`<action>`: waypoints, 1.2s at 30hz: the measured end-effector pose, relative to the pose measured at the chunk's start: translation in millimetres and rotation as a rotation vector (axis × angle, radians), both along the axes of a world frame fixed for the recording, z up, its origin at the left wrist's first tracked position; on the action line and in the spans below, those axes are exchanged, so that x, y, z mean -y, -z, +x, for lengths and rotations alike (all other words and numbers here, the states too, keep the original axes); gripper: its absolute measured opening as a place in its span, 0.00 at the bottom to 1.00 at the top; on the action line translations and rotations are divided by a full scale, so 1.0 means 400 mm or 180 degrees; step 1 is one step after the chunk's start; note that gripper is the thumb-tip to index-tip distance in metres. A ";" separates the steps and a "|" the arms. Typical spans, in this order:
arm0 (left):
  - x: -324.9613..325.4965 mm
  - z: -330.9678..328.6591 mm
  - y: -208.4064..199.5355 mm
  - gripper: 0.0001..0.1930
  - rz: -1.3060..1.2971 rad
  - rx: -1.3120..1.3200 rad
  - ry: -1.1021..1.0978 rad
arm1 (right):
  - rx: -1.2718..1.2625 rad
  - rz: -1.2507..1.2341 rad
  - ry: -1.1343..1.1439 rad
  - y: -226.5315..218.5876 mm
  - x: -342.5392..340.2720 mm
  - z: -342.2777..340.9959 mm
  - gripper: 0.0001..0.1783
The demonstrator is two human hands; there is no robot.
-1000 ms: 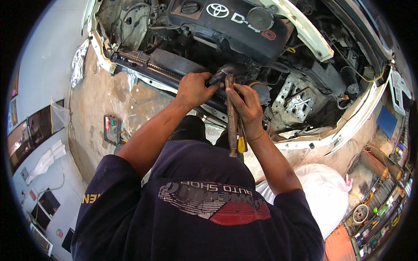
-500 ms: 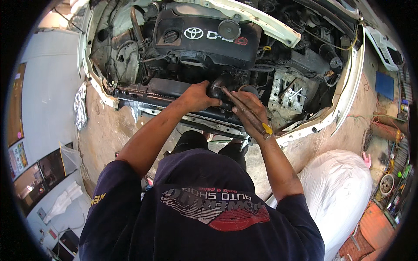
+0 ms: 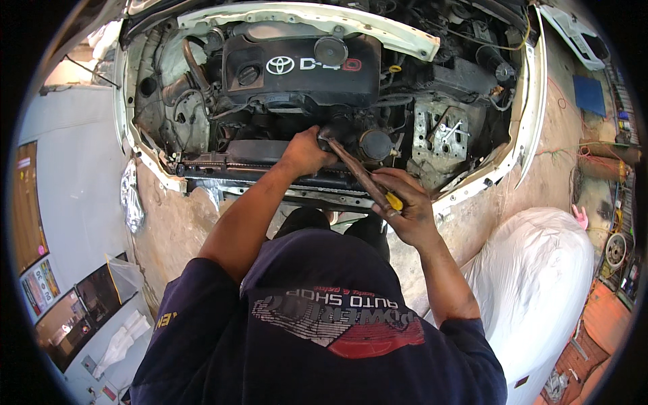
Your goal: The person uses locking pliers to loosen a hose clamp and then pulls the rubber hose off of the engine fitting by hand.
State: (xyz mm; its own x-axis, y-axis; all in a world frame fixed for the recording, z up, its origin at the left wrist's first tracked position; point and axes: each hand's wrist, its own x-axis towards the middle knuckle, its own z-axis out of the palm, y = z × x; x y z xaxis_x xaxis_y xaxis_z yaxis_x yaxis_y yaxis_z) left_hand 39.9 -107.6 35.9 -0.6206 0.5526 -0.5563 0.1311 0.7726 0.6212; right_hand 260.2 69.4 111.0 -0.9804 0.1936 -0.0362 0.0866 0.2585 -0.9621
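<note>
Over the front of an open engine bay, my left hand (image 3: pixel 308 154) is closed around a black hose (image 3: pixel 341 128) just behind the radiator (image 3: pixel 236 167). Its fingertips are partly hidden. In my right hand (image 3: pixel 407 206) I grip the near end of a long, brownish bar-shaped tool (image 3: pixel 356 169) with a yellow piece (image 3: pixel 393 201) by the fingers. The bar slants up and left, and its far tip reaches the hose beside my left fingers. A round black cap-like part (image 3: pixel 375 144) sits right of the tool. Behind is the black engine cover (image 3: pixel 304 77).
A pale metal crossbar (image 3: pixel 304 12) with a round horn (image 3: pixel 331 50) arches over the engine. Right of the hands, a perforated metal tray (image 3: pixel 439 131) bears a shiny tool. A white-covered bulky object (image 3: pixel 533 290) stands at right; a grey wall (image 3: pixel 81 135) is at left.
My right hand has slid back along the bar toward its near end, away from the engine. My left hand stays at the hose. The whole view has shifted slightly.
</note>
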 end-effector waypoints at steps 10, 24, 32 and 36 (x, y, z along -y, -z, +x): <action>0.038 -0.034 0.110 0.22 0.0507 -0.0158 0.0095 | 0.0467 0.0856 -0.0483 -0.096 0.131 -0.042 0.41; 0.052 -0.050 0.096 0.15 0.1167 0.1374 -0.0270 | 0.1317 0.0982 -0.1317 -0.181 0.161 -0.126 0.53; 0.051 -0.050 0.139 0.21 0.0700 0.0325 0.0123 | 0.1285 0.0487 -0.1357 -0.128 0.184 -0.121 0.63; 0.029 -0.009 0.109 0.44 0.0478 0.0259 -0.0124 | 0.2135 -0.0609 -0.0544 -0.140 0.204 -0.094 0.58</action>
State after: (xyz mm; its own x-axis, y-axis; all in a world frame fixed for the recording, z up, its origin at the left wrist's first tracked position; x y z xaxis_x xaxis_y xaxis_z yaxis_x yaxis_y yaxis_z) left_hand 36.2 -119.3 -7.9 -0.5994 0.6099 -0.5184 0.0476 0.6737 0.7375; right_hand 222.8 -12.2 166.9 -0.7511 -0.0307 -0.6595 0.6484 0.1533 -0.7457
